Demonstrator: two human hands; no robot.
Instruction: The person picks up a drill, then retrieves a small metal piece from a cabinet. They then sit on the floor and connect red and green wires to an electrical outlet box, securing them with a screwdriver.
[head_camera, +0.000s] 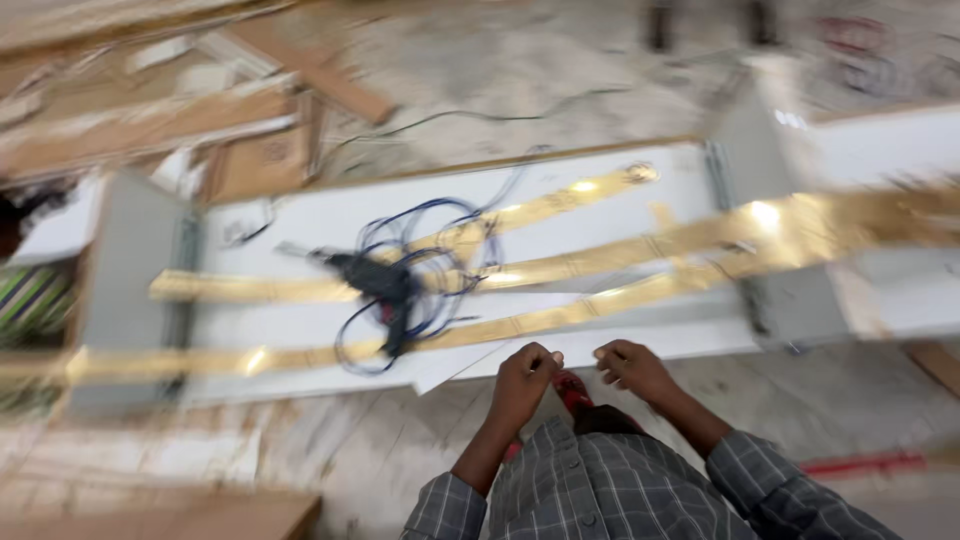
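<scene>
While both hands, left hand (524, 372) and right hand (632, 368), pinch closed at the near edge of the white panel (320, 222), blurred; gold strips (560, 268) lie loose; risk: corded tool (385, 288) snags them.

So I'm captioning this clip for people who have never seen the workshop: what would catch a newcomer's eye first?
First, the long shiny gold strips lying lengthwise across the white panel in mid-frame. Next, the black corded tool in a tangle of blue cable, resting on the strips left of centre. At the panel's near edge, the left hand and right hand are held close together, fingers curled; the blur hides what they pinch.
</scene>
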